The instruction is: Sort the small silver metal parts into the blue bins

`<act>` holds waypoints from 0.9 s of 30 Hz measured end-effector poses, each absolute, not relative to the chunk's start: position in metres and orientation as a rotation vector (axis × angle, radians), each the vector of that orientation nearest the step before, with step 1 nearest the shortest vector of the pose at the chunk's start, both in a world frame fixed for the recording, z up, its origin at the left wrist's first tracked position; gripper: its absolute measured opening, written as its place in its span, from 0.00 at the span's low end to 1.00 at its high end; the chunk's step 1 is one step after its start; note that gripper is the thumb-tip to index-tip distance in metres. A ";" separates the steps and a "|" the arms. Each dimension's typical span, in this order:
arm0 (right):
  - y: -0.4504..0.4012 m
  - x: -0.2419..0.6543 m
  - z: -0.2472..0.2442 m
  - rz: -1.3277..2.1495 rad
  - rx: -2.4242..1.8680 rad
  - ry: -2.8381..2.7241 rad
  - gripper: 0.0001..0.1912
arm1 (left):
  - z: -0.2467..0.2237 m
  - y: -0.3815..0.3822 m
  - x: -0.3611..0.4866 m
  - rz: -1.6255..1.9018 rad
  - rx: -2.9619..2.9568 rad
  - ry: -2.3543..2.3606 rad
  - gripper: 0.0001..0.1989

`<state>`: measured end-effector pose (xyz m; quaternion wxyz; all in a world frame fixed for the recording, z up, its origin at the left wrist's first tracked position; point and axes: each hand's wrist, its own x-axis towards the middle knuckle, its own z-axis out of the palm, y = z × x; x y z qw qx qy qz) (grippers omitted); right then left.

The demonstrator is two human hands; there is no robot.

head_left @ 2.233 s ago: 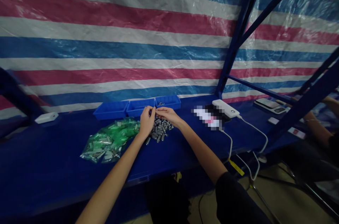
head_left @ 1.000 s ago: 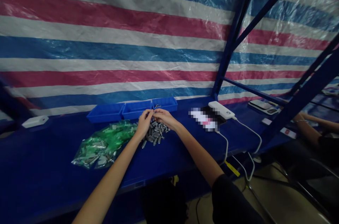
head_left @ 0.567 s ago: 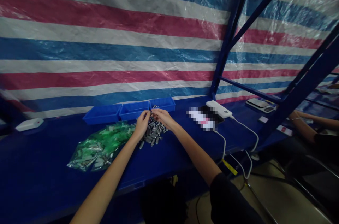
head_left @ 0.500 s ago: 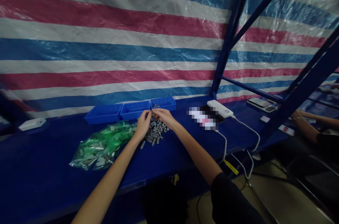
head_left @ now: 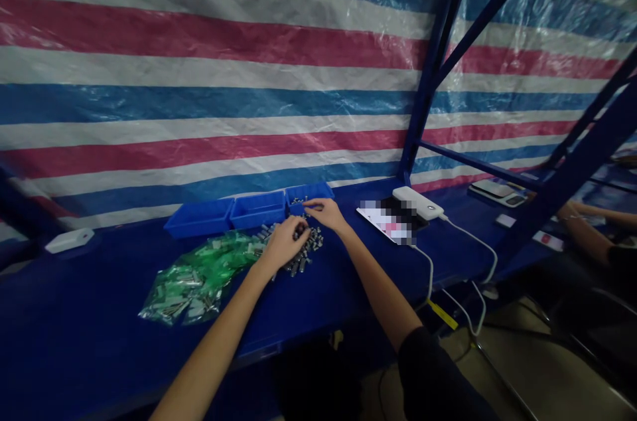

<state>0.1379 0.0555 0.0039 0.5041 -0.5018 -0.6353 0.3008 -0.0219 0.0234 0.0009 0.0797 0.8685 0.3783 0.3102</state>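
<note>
Visibly, small metal parts (head_left: 298, 200) inside rightmost blue bin (head_left: 319, 191), right hand (head_left: 327, 212) near.

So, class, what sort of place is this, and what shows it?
Probably a workshop or assembly area: loose metal parts piled on a blue bench, and three blue bins behind them.

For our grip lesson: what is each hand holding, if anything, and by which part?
Cannot tell for the left hand, at the metal parts, or right hand: fingertips unclear.
</note>
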 end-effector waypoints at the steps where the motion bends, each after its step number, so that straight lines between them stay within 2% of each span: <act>1: 0.053 0.140 0.005 0.657 -1.293 -1.621 0.10 | 0.003 0.018 -0.020 0.802 2.693 1.071 0.08; 4: 0.044 0.145 0.008 0.564 -1.589 -1.735 0.08 | 0.004 0.006 -0.014 0.583 2.834 1.006 0.09; 9: 0.039 0.144 0.011 0.550 -1.918 -1.740 0.10 | -0.001 0.008 -0.013 0.515 2.880 0.976 0.06; 15: 0.046 0.145 0.005 0.637 -1.789 -1.807 0.07 | -0.003 0.017 -0.015 0.592 2.847 1.082 0.05; 20: 0.046 0.155 0.006 0.837 -1.644 -1.794 0.10 | -0.003 0.020 -0.017 0.679 2.818 1.156 0.04; 27: 0.045 0.151 0.003 0.721 -1.740 -1.760 0.12 | -0.004 0.023 -0.021 0.682 2.830 1.182 0.05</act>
